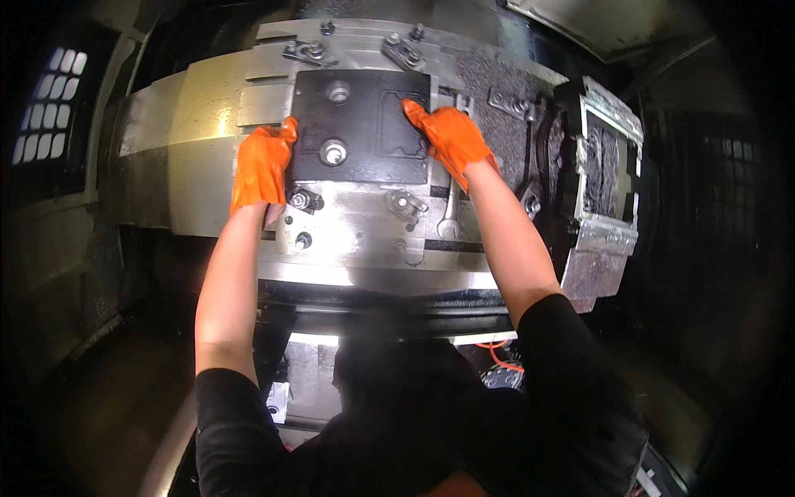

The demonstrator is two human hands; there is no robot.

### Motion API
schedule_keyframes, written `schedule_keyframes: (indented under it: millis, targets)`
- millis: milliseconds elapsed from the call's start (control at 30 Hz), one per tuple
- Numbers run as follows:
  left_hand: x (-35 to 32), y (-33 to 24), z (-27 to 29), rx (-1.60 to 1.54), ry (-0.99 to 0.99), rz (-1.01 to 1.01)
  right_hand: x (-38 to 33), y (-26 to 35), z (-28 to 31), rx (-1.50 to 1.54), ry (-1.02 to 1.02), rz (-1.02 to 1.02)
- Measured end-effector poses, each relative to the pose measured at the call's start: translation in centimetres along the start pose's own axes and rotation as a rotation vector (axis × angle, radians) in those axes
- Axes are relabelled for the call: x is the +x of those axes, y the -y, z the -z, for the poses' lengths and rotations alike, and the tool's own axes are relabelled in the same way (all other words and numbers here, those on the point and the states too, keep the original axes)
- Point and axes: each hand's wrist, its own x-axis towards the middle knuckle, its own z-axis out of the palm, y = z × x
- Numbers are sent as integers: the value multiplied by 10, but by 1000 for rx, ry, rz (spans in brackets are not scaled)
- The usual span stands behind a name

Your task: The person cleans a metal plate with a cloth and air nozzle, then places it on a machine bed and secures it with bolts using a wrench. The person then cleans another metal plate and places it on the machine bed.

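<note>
A dark, flat rectangular metal plate (360,116) lies on a shiny metal base (348,236). Two round holes with bright metal inside show on its left half, and a thin outline marks its right half. My left hand (263,166), in an orange glove, grips the plate's left edge with the thumb upward. At the opposite edge, my right hand (454,139), also gloved in orange, holds on with its thumb over the top face. The fingers of both hands are partly hidden at the sides. An open-ended wrench (450,222) lies below my right hand.
Bolted clamps (308,53) sit beyond the plate, and more clamps (406,205) sit on its near side. Metal chips (497,79) cover the bed at the right. Farther right stands a bulky frame-shaped metal block (613,108). A barred window (51,103) shows at far left.
</note>
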Motion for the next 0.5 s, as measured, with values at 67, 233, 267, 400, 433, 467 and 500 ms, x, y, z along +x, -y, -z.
schedule_keyframes:
  millis: [67, 233, 267, 400, 433, 467, 500]
  targets:
    - [-12, -26, 18, 274, -29, -94, 12, -7, -2, -66, 9, -63]
    - [-6, -34, 39, 451, -72, -244, 15, -1, 2, -129, 73, -158]
    - [-11, -40, 44, 422, -9, -231, 12, -1, 3, -114, 64, -155]
    - [-45, -40, 57, 219, 189, -265, 6, -1, 3, -102, 26, -130]
    - [-54, -32, 55, 219, 167, -350, 6, -1, 2, -91, 49, -142]
    - [-58, -23, 48, 214, 148, -438, 7, -1, 2, -85, 69, -157]
    - [-49, -16, 36, 251, 214, -324, 7, -1, 1, -78, 90, -172]
